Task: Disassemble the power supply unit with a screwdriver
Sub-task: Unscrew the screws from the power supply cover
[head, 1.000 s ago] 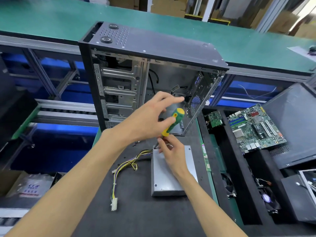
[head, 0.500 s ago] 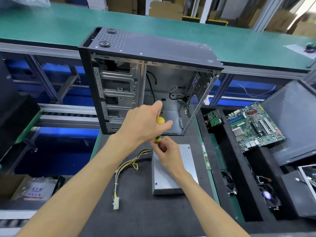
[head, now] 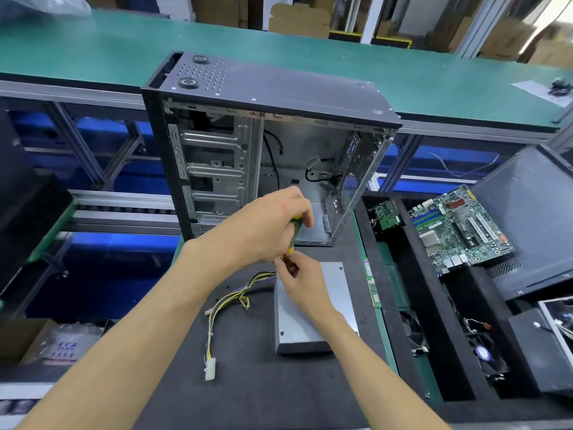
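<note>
PSU [head: 333, 308]: we count one, flat on mat. Left hand [head: 266, 225] grips one screwdriver [head: 296, 231]; right hand [head: 302, 282] prob. pinches its shaft, tip hidden.

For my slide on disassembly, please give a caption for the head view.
Left hand grips a screwdriver over the power supply unit while the right hand steadies its shaft.

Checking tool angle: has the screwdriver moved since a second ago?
Yes. The screwdriver swung upright and dropped toward the power supply's near-left corner.
</note>
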Demonstrator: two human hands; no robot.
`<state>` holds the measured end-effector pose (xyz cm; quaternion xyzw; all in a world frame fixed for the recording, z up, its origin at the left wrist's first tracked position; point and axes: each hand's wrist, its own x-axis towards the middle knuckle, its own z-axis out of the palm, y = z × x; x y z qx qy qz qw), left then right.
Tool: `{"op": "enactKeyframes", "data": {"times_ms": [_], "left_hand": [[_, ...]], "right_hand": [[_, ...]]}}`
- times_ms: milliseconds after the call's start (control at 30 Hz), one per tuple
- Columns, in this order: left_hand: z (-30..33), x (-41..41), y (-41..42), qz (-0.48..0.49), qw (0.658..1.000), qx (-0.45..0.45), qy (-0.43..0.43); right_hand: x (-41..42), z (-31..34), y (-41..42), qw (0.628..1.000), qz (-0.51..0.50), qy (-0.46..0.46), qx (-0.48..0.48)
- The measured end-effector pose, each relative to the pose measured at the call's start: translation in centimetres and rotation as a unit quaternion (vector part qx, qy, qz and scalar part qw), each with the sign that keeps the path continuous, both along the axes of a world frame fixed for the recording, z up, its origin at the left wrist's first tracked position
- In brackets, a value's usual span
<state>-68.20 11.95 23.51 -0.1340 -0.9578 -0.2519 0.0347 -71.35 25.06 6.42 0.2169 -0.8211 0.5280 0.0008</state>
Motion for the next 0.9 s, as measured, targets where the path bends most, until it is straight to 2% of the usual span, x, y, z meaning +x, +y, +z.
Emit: {"op": "enactKeyframes", "data": {"times_ms": [133, 333, 400, 467, 533, 600, 700, 767, 900], "left_hand": [[-0.5, -0.4, -0.2, 0.063, 0.996, -0.051, 0.03], [-2.1, -0.4, 0.6, 0.205, 0.964, -0.14, 0.096], [-1.8, -0.2, 0.6, 0.191, 0.965, -0.136, 0.117], [-1.4, 0.1, 0.4, 0.105, 0.982, -0.092, 0.127], [-0.7, 0.7, 0.2, 0.013, 0.994, -0.045, 0.102], [-0.3, 1.1, 0.0, -0.029, 0.997, -0.044, 0.061], [-0.1, 1.4, -0.1, -0.031, 0.998, -0.062, 0.002], [0.0, 1.3, -0.2, -0.018, 0.998, -0.054, -0.008], [-0.6, 0.5, 0.3, 0.053, 0.992, -0.107, 0.04]], "right_hand": [[0.0, -0.2, 0.2, 1.0, 0.015, -0.017, -0.01], [0.3, 0.2, 0.1, 1.0, 0.017, 0.019, 0.016], [0.3, 0.1, 0.1, 0.999, 0.019, 0.021, 0.025], [0.3, 0.2, 0.1, 0.999, 0.024, 0.017, 0.031], [0.3, 0.4, 0.2, 0.999, 0.028, 0.015, 0.031], [0.4, 0.8, 0.2, 0.999, 0.028, 0.01, 0.02], [0.5, 1.0, 0.1, 0.999, 0.029, 0.013, 0.011], [0.4, 0.8, 0.1, 0.999, 0.027, 0.019, 0.013], [0.2, 0.2, 0.2, 1.0, 0.017, 0.012, 0.016]]}}
